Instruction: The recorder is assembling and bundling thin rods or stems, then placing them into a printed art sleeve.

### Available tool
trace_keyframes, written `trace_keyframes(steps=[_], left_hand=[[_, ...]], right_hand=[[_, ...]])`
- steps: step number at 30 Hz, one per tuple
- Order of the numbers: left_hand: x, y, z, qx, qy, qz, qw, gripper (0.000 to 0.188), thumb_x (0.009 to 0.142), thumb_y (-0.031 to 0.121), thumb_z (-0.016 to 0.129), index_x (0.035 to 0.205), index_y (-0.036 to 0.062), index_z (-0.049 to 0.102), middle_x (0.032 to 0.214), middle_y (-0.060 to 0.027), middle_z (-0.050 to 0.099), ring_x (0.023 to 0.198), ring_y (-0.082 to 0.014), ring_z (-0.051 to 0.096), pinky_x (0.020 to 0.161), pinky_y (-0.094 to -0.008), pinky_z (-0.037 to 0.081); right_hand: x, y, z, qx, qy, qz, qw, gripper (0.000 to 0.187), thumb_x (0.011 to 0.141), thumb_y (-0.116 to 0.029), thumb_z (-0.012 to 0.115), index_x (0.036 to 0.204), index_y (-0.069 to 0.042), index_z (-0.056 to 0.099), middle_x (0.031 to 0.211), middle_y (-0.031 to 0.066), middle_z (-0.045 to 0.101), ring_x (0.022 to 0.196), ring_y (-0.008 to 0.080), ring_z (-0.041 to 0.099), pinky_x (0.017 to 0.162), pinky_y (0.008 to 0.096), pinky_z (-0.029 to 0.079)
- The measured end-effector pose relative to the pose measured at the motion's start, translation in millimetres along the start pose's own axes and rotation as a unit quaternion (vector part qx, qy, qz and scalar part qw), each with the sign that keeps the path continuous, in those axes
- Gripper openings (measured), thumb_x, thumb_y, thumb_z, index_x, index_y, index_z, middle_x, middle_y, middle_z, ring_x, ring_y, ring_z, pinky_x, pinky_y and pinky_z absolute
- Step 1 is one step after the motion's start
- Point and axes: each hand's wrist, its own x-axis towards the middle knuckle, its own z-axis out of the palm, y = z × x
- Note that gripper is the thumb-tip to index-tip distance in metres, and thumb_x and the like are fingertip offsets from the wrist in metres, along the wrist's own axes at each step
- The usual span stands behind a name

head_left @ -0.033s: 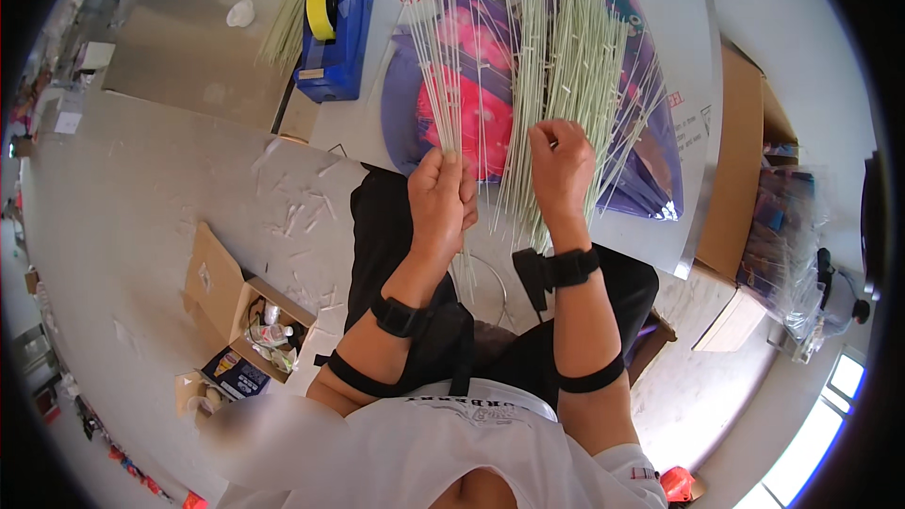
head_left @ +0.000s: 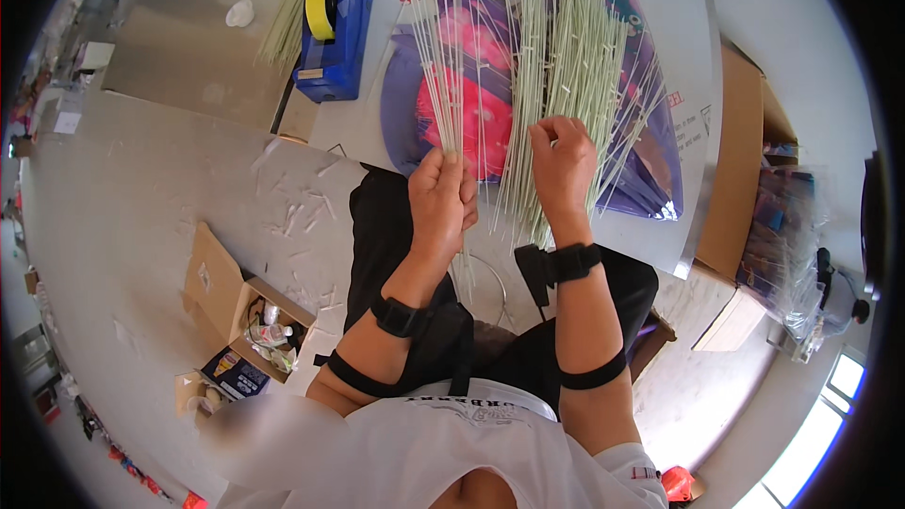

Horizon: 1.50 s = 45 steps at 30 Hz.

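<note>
My left hand is closed round a small bundle of thin pale green sticks, which fan out away from me; their short lower ends stick out below the fist. To its right, my right hand hovers over or rests on the near part of a large pile of similar sticks. Its fingers are curled, thumb against forefinger, and anything pinched there is too small to make out. Small white pieces show on several sticks. Under the pile lies a purple and pink plastic bag on the table.
A blue tape dispenser with a yellow roll stands at the table's left edge, near more sticks. White scraps litter the floor by an open carton. Another cardboard box stands against the table's right side.
My right hand and wrist have shifted very slightly. My left hand and the bundle look the same.
</note>
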Motion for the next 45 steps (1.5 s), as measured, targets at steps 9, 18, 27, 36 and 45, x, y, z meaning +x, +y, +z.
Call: trace_keyframes(steps=[9, 18, 27, 36, 45], left_hand=[[-1, -5, -1, 0.015, -0.029, -0.006, 0.999, 0.024, 0.095, 0.027, 0.045, 0.078, 0.0102, 0.043, 0.055, 0.0027, 0.033, 0.040, -0.0047, 0.028, 0.035, -0.0204, 0.024], [-1, -7, -1, 0.006, -0.028, 0.004, 1.000, 0.022, 0.095, 0.025, 0.044, 0.081, 0.0074, 0.047, 0.053, 0.0028, 0.037, 0.038, -0.0031, 0.029, 0.032, -0.0195, 0.022], [-1, -6, 0, 0.008, -0.030, 0.005, 0.999, 0.023, 0.096, 0.024, 0.043, 0.081, 0.0075, 0.047, 0.054, 0.0032, 0.037, 0.039, -0.0028, 0.030, 0.033, -0.0188, 0.023], [-1, -6, -2, 0.001, -0.033, 0.007, 0.999, 0.023, 0.096, 0.024, 0.043, 0.080, 0.0070, 0.047, 0.054, 0.0031, 0.037, 0.040, -0.0028, 0.030, 0.034, -0.0183, 0.024], [0, -6, -3, 0.002, -0.027, -0.011, 1.000, 0.023, 0.096, 0.025, 0.044, 0.080, 0.0071, 0.047, 0.054, 0.0034, 0.037, 0.040, -0.0026, 0.030, 0.034, -0.0187, 0.024]], right_hand=[[8, 17, 8, -0.134, -0.030, 0.015, 0.990, 0.006, 0.074, -0.013, 0.061, 0.071, -0.008, 0.059, 0.076, 0.0094, 0.056, 0.067, 0.0324, 0.057, 0.058, 0.0432, 0.045], [11, 13, 12, -0.144, -0.004, -0.017, 0.989, 0.008, 0.075, -0.013, 0.058, 0.070, -0.008, 0.060, 0.075, 0.0094, 0.054, 0.068, 0.0321, 0.058, 0.058, 0.0425, 0.046], [25, 8, 23, -0.229, -0.099, 0.058, 0.967, 0.014, 0.075, -0.019, 0.060, 0.074, -0.006, 0.063, 0.083, 0.0122, 0.062, 0.071, 0.0338, 0.062, 0.063, 0.0427, 0.049], [38, 13, 21, -0.210, -0.129, 0.154, 0.957, 0.015, 0.073, -0.015, 0.055, 0.073, -0.005, 0.066, 0.079, 0.0172, 0.065, 0.074, 0.0358, 0.063, 0.065, 0.0423, 0.050], [31, 6, 15, -0.170, -0.078, 0.118, 0.975, 0.016, 0.069, -0.020, 0.064, 0.079, -0.009, 0.069, 0.076, 0.0133, 0.065, 0.073, 0.0315, 0.063, 0.065, 0.0391, 0.049]])
